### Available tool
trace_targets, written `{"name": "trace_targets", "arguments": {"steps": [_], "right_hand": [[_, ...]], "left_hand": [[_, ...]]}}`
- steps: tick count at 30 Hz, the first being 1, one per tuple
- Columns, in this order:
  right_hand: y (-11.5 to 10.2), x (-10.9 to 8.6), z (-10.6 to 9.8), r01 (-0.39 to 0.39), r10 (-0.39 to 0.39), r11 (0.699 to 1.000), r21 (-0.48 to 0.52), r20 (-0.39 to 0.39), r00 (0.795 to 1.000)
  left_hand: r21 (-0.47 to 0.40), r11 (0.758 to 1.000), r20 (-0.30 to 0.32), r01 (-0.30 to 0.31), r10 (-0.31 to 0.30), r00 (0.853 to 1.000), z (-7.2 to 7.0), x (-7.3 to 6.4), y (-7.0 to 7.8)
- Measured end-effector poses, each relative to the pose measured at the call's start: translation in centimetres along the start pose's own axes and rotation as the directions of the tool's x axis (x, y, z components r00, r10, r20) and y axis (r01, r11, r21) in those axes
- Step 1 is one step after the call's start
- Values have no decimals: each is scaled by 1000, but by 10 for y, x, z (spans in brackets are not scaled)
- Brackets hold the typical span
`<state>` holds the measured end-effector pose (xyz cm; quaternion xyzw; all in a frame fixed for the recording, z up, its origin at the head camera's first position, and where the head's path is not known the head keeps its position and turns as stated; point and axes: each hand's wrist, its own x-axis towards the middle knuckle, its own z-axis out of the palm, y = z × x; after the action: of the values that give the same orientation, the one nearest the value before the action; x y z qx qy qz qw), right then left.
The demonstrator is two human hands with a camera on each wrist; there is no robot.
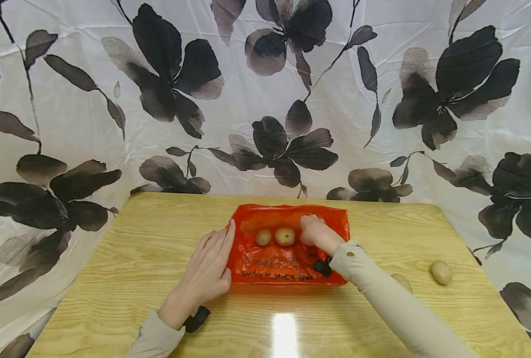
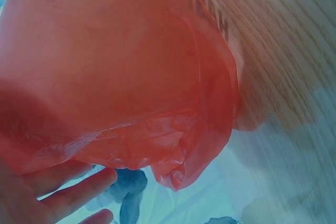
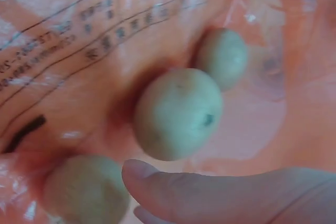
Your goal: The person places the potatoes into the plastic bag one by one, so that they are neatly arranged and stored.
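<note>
So the red plastic bag [image 1: 265, 216] is sitting in the middle of the wood-grain surface [image 1: 158, 214], mouth spread wide, with dark upside-down lettering along the near side. Person's left hand [image 1: 207, 263] is up against the bag's left edge, grip pretty relaxed: fingers straight along the plastic, not curled round anything. The left wrist view has a few of those fingers [image 2: 84, 188] stretched out beside the thin red plastic.

Right hand [image 1: 316, 232] is down inside the bag, over toward its right side. Two potatoes show next to it in there, a smaller potato [image 1: 263, 237] on the left and a bigger potato [image 1: 285, 236] with a dark spot, nearer the hand. Right wrist cam also has a third potato [image 3: 86, 190] in the bag, cut off by the frame, with the thumb [image 3: 163, 184] right at its edge. Honestly can't tell if that grip is pinching it or just next to it.

Outside the bag there's a loose potato [image 1: 441, 272] off to the right, plus another potato [image 1: 401, 281] half hidden by the right sleeve [image 1: 381, 293]. Floral cloth [image 1: 247, 89] hangs behind everything.
</note>
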<state>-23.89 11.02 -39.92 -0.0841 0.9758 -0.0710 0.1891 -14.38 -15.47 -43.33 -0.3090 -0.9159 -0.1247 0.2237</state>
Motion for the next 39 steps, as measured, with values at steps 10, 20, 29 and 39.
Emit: {"name": "trace_targets", "arguments": {"steps": [10, 20, 29, 39], "right_hand": [[-1, -17, -15, 8, -7, 998, 61, -25, 1000], [9, -45, -30, 100, -74, 971, 217, -125, 989], [21, -70, -34, 178, -112, 947, 267, -244, 963], [48, -97, -29, 393, -218, 839, 377, -430, 876]], "left_hand": [[-8, 1000, 4, 5, -5, 1000, 0, 0, 0], [-13, 1000, 3, -1, 2, 1000, 0, 0, 0], [-21, 1000, -8, -3, 3, 1000, 0, 0, -1], [-24, 1000, -22, -11, 10, 1000, 0, 0, 0]]}}
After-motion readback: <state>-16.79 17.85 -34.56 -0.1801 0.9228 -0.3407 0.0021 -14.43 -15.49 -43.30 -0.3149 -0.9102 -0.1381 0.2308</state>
